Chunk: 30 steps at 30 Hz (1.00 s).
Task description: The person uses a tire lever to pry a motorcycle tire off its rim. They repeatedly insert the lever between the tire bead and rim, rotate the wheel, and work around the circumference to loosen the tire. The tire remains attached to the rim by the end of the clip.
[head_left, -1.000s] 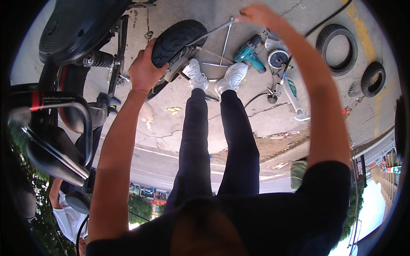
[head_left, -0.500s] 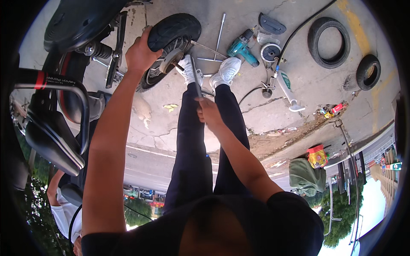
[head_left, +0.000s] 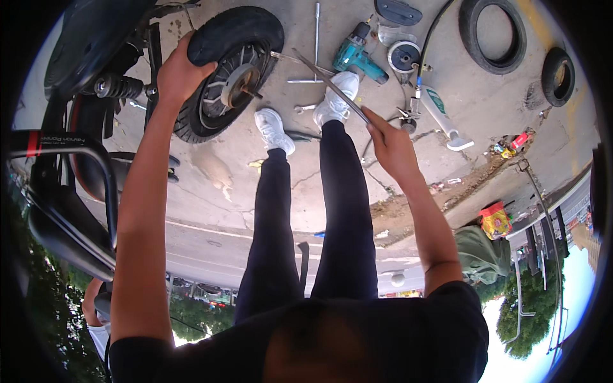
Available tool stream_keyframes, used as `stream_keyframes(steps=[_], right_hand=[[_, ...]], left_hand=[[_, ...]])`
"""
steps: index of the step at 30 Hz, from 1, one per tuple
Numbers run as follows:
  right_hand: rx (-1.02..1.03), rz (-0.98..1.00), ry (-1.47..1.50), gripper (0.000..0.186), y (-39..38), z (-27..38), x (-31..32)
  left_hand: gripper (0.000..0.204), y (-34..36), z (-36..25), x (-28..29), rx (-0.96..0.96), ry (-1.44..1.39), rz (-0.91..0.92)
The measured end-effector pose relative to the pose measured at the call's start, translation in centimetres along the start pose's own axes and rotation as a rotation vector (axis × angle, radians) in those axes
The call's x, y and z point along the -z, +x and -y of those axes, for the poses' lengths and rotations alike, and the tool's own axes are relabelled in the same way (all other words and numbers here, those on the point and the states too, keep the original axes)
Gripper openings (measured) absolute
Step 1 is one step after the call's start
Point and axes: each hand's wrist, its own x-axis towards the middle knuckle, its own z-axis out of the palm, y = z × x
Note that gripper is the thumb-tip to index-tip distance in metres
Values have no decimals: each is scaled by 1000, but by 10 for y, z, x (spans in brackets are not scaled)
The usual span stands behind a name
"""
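At the upper left, a scooter wheel with a black tyre, spoked rim and protruding axle stands tilted on the concrete. My left hand grips its tyre from the left side, thumb over the sidewall, the other fingers largely hidden. In my right hand, the fingers are closed round the end of a long flat metal tyre lever. The lever points up and left across my right shoe, its far tip right of the wheel and apart from it, as far as I can see.
A black scooter stands along the left. A teal cordless drill, a T-shaped wrench, a small spanner and a white-green bottle lie ahead. Two loose tyres lie at the far right. An air hose runs past the drill.
My right hand has swung right with the lever, away from the wheel. The wheel and my left hand have shifted left in view. My left shoe now stands farther from my right shoe.
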Motion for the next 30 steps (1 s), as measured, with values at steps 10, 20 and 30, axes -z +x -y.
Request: stream_keyframes(steps=[10, 20, 30], right_hand=[[-83, -77, 7, 35, 13, -9, -68], [-76, -12, 20, 34, 40, 20, -100], [-52, -205, 291, 33, 83, 14, -163]], left_hand=[[80, -15, 35, -3, -82, -187, -34], [80, -2, 24, 0, -66, -170, -18], [87, -25, 15, -13, 162, -204, -83]])
